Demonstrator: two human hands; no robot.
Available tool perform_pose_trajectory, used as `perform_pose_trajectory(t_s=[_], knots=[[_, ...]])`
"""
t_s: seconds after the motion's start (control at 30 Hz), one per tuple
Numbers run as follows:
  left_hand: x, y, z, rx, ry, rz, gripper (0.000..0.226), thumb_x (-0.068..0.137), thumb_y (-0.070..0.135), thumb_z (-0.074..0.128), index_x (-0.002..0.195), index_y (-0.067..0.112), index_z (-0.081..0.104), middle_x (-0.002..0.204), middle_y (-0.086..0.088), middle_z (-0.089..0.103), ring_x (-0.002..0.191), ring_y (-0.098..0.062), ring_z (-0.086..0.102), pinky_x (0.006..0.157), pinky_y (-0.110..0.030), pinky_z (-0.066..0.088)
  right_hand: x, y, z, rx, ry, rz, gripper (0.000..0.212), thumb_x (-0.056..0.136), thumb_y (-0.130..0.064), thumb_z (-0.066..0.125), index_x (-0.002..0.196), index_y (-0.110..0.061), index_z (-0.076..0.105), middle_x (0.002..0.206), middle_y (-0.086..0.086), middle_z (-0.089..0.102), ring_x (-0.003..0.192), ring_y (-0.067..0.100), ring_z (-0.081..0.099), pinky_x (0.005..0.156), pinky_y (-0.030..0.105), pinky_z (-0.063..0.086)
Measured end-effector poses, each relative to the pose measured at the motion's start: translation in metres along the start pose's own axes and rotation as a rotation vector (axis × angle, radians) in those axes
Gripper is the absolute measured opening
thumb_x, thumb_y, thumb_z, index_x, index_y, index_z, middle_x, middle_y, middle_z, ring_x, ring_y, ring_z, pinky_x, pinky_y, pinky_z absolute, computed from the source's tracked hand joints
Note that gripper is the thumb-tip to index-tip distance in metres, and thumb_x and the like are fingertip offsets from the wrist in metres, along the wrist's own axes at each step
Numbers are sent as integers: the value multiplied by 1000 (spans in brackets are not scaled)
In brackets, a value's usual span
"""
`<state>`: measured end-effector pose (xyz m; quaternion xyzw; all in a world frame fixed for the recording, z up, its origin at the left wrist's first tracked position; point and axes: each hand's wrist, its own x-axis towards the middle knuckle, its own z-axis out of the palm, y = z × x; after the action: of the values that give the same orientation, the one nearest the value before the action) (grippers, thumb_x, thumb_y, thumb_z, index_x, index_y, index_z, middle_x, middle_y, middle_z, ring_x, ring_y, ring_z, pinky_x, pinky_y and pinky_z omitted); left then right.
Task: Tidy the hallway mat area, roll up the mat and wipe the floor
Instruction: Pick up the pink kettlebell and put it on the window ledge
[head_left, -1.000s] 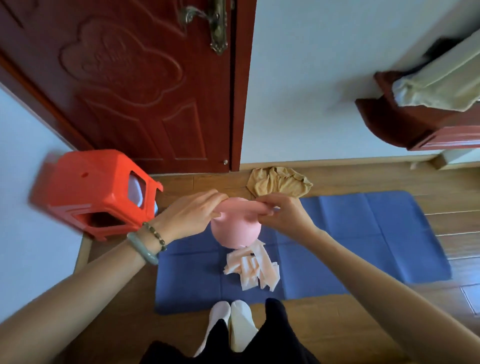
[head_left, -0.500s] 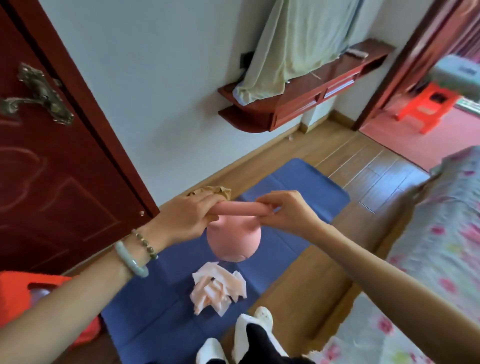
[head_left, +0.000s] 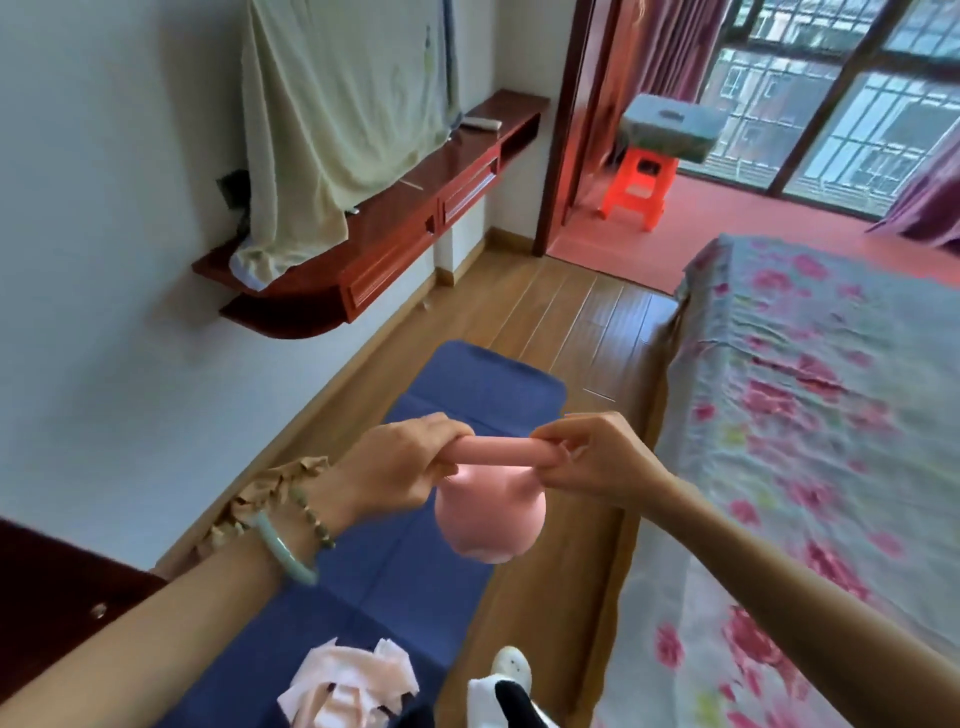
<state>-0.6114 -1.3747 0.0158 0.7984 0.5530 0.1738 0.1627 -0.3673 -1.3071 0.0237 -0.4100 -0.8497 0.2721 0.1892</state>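
Swung further right since a moment ago, away from the red door and toward a bed and a doorway; same two-handed grip kept on the pink kettlebell (head_left: 491, 519), now carried past the mat's edge.

Nearest, below the hands: crumpled pale pink cloth (head_left: 353, 686) lying on the blue mat (head_left: 363, 613), beside a white-slippered foot (head_left: 511, 670) on the wooden floor (head_left: 550, 317).

Left hand (head_left: 400, 467), wrist ringed by a pale green bangle (head_left: 283, 553) and a beaded bracelet (head_left: 311, 514), curled around the left end of the kettlebell's handle. Right hand (head_left: 597, 460) curled around the right end, fingers wrapped over the bar. Round pink body hanging just beneath both sets of fingers, clear of the ground, above the mat's right border and the bare boards.

Behind the left wrist: tan crumpled cloth (head_left: 260, 499) against the skirting. Mat spread flat beyond the fingertips, its far rounded end short of the wall shelf. Right of the right hand: bed under a grey floral cover (head_left: 810, 415).

Further beyond the fingers, up and left: red-brown wall shelf (head_left: 363, 254) with a pale green sheet (head_left: 337, 119) draped down over it. Farthest, up and right: doorway onto red flooring, orange plastic stool (head_left: 639, 192) carrying a grey box (head_left: 670, 127), barred windows behind.
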Motion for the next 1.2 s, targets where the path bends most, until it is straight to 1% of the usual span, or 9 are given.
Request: perform_pose_trajectory(t_s=[0.2,0.3,0.43,0.53,0.63,0.73,0.93,1.03,1.2], knots=[[118,7,17,-12,-10,92,33,81,24,56,114,21,57,100,9,63,91,-12,60,73,-40,53,33,74,-61,-22,63,64,27,63,-21,75,90,-25,75,73,-19,64,70,7,62,65,21,50],[175,6,24,-7,-22,132,33,81,27,56,114,24,56,99,10,62,92,-12,59,71,-42,53,49,109,-85,-24,102,112,27,63,-20,75,89,-25,75,73,-11,68,69,11,62,64,22,49],[248,1,30,-12,-49,197,33,82,21,60,115,22,58,100,10,61,93,-12,58,70,-41,53,77,157,-110,2,178,159,31,62,-16,77,92,-22,76,74,-12,66,69,8,61,61,9,40],[305,-4,33,-9,-79,213,33,82,19,60,114,21,59,103,10,62,96,-12,58,71,-40,53,103,193,-127,6,183,180,32,64,-18,77,95,-21,75,78,-12,68,69,6,62,62,11,45],[371,-13,36,-1,-108,250,31,83,17,58,114,18,61,106,9,64,99,-11,58,74,-28,47,137,229,-149,10,182,203,33,65,-18,79,97,-19,75,79,-11,68,69,6,62,61,11,45],[439,-27,41,-9,-144,304,31,82,12,66,112,18,62,103,9,65,94,-10,59,71,-16,41,172,265,-173,3,195,239,34,66,-18,79,99,-20,74,82,-10,70,71,7,63,62,11,48],[575,-50,36,-36,-210,385,35,80,15,70,112,20,60,104,10,63,93,-10,58,75,-36,53,252,337,-224,-13,244,289,34,67,-24,79,100,-22,74,83,-11,70,73,9,65,66,26,55],[634,-56,30,-48,-200,409,34,79,17,71,111,22,60,102,11,62,93,-8,57,74,-38,53,289,367,-251,-30,307,268,34,65,-28,76,97,-19,75,81,-13,68,68,7,63,61,23,54],[732,-68,28,-71,-161,425,33,81,15,67,112,22,60,100,12,61,93,-7,55,76,-38,52,354,425,-299,-26,335,259,30,66,-17,78,96,-18,75,79,-8,71,68,10,65,58,16,52]])
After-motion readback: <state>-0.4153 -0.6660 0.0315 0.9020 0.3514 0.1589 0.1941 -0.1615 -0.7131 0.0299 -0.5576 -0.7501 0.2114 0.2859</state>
